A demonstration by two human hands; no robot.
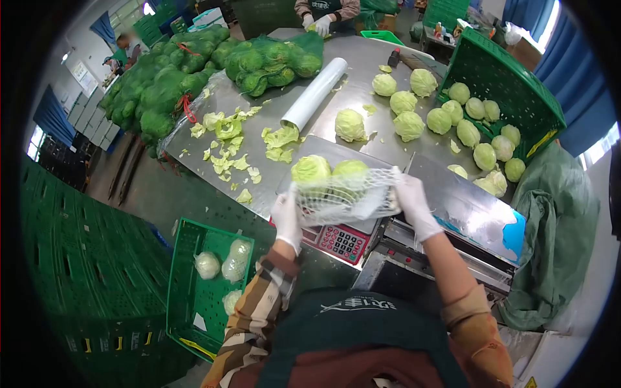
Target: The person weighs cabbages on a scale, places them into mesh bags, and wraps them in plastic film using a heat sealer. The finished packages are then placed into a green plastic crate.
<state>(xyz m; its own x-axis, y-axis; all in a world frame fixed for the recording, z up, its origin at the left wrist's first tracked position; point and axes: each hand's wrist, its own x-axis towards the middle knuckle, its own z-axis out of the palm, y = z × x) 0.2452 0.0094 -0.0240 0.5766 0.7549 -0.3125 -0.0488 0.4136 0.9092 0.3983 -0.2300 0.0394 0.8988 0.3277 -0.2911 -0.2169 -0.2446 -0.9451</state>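
A white mesh net (347,208) is stretched sideways between my gloved hands, in front of two pale green cabbages. My left hand (286,216) is closed on its left end, my right hand (415,202) on its right end. The left cabbage (310,169) and the right cabbage (350,171) sit side by side on the weighing scale (343,242), which has a red keypad. The net partly covers the right cabbage and the scale's plate. Just behind them another cabbage (350,125) stands on the metal table (259,174).
Loose leaves (226,139) and a white roll (315,94) lie on the table. A tipped green crate (517,84) spills cabbages at right, behind a wrapping machine (466,207). Filled green net bags (174,81) are piled far left. A lower crate (178,284) holds wrapped cabbages. A co-worker (323,18) stands opposite.
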